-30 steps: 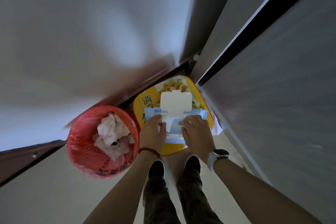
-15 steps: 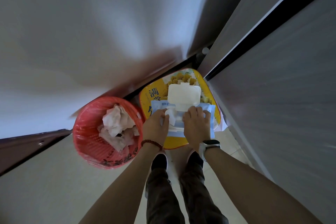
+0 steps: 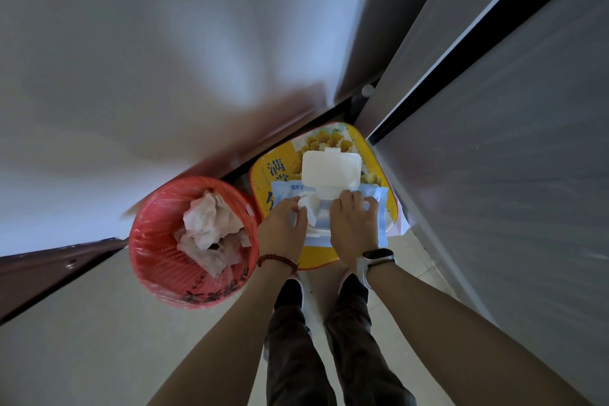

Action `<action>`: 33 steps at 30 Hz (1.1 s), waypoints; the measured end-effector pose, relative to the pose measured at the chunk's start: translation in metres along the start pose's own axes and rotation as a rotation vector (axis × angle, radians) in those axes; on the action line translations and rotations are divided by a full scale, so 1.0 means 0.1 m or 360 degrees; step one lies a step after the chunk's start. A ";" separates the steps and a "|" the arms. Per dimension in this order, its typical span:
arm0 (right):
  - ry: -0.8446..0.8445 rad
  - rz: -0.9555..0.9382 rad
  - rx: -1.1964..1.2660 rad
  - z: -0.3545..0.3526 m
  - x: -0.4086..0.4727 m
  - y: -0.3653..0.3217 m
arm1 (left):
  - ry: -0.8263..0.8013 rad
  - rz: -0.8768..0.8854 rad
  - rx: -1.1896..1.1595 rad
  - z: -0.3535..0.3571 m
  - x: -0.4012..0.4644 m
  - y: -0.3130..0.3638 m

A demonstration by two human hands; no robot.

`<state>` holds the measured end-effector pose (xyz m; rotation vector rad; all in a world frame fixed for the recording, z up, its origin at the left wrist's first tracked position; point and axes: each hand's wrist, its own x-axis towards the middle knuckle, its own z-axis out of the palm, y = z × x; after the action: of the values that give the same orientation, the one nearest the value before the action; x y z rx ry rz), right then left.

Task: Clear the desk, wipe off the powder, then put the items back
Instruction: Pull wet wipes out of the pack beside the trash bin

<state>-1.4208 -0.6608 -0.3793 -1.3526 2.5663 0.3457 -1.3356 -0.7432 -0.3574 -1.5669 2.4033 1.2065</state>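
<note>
Starting on the left, the red wastebasket point(image 3: 192, 241) is already stuffed with crumpled used wipes point(image 3: 211, 234), and its rim sits just beside the left hand point(image 3: 283, 227).

That hand's fingers point(image 3: 298, 216) are pinching the wet wipe point(image 3: 308, 208) poking out of the blue wipe pack point(image 3: 329, 217), whose white lid point(image 3: 331, 170) is flipped up and open. The pack lies on a yellow tin point(image 3: 324, 191) down on the floor, no table in sight.

The right hand point(image 3: 354, 227) rests on the pack with fingers curled over it, holding it down.

My take: keep that right hand planted and pull the sheet straight up and slowly, so only one comes out and the pack doesn't lift.

Room is tight. There's a grey cabinet panel point(image 3: 494, 208) close on the right and the basket on the left, so lifting upward toward the body looks like the clear way out.
</note>
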 end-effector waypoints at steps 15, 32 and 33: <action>-0.0236 -0.0228 0.0694 -0.07 0.07 0.39 | -0.0002 -0.0105 0.0015 -0.05 0.05 0.06; 0.0120 -0.0180 0.0532 -0.05 0.01 0.06 | -0.0026 -0.0064 -0.0008 -0.04 0.06 0.01; 0.0143 -0.0264 0.0509 -0.02 0.00 0.06 | -0.0033 -0.0063 0.0006 -0.04 0.06 0.01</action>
<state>-1.4265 -0.6582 -0.3765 -1.4697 2.4213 -0.1513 -1.3375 -0.7500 -0.3561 -1.5854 2.3490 1.2041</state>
